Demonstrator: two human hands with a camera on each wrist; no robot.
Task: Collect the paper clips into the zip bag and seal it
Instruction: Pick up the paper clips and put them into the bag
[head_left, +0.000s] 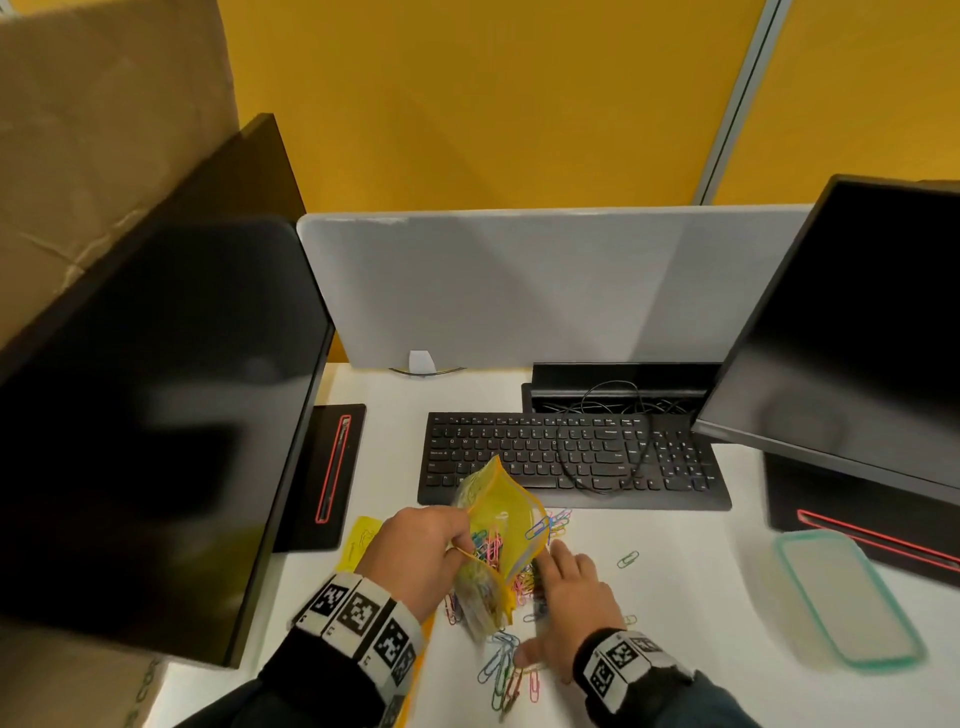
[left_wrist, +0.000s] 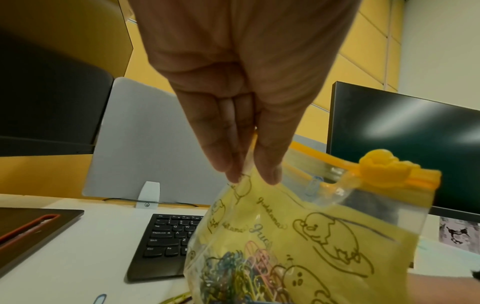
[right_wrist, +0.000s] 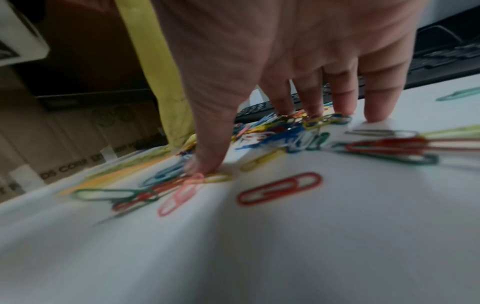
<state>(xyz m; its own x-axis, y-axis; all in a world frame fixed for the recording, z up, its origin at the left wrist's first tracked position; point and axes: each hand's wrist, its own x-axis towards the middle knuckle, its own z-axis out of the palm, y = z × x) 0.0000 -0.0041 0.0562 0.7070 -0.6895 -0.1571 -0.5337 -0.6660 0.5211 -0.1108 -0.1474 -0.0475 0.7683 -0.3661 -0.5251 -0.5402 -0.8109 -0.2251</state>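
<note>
A yellow printed zip bag hangs above the white desk, its mouth gaping. My left hand pinches the bag's rim between thumb and fingers. Several coloured paper clips lie in the bag's bottom. A yellow slider sits at one end of the zip. My right hand is spread flat on the desk, fingertips and thumb resting on loose coloured paper clips. More clips lie by the keyboard, and one green clip sits apart.
A black keyboard with a cable lies behind the bag. Dark monitors stand at left and right. A lid with a green rim rests at the right. A grey divider closes the back. A yellow sheet lies under my left wrist.
</note>
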